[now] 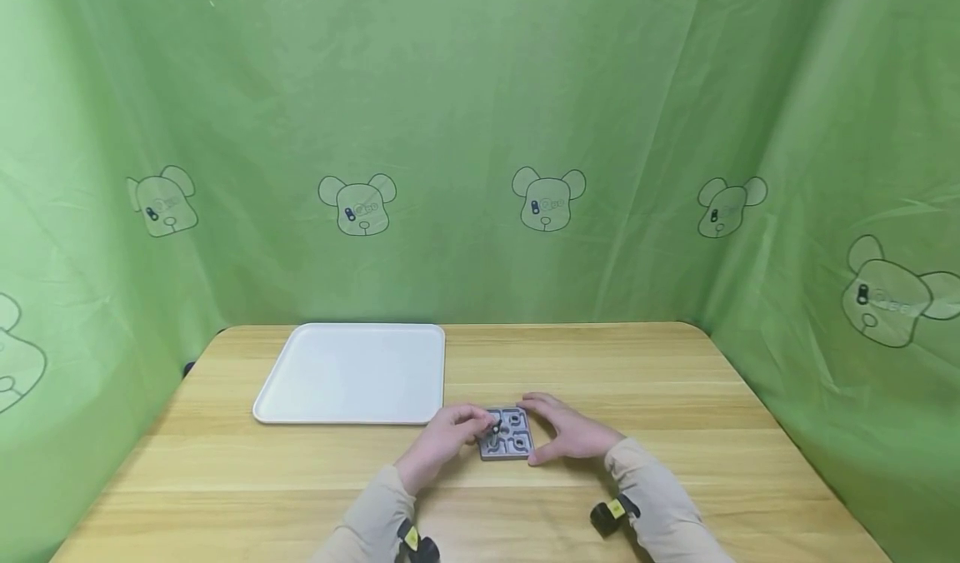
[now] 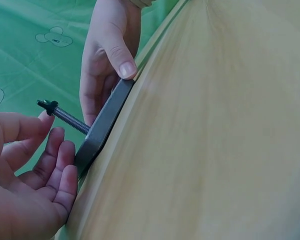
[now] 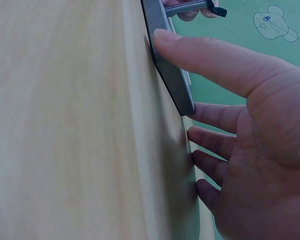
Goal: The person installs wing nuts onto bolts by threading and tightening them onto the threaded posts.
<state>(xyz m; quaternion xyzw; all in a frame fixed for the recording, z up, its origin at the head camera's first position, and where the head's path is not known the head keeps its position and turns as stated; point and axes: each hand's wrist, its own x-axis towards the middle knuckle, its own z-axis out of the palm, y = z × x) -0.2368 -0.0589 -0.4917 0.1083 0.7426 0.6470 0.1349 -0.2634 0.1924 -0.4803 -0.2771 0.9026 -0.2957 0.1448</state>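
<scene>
A grey square metal plate (image 1: 505,455) with grooves and round holes in its top lies flat on the table. From it rises a threaded bolt (image 2: 72,120) with a black head, slightly tilted in the left wrist view. My left hand (image 1: 444,438) is at the plate's left side, thumb and index finger pinching the bolt by its black head. The other fingers bend loosely beside the plate's edge. My right hand (image 1: 573,435) holds the plate from the right, its thumb (image 3: 167,40) on the near edge and the index finger at the far corner.
On the wooden table (image 1: 600,363), a white rectangular tray (image 1: 352,376) lies at the back left, its near right corner close to my left hand. A green curtain (image 1: 450,130) with bear-head outlines surrounds the table at the back and sides.
</scene>
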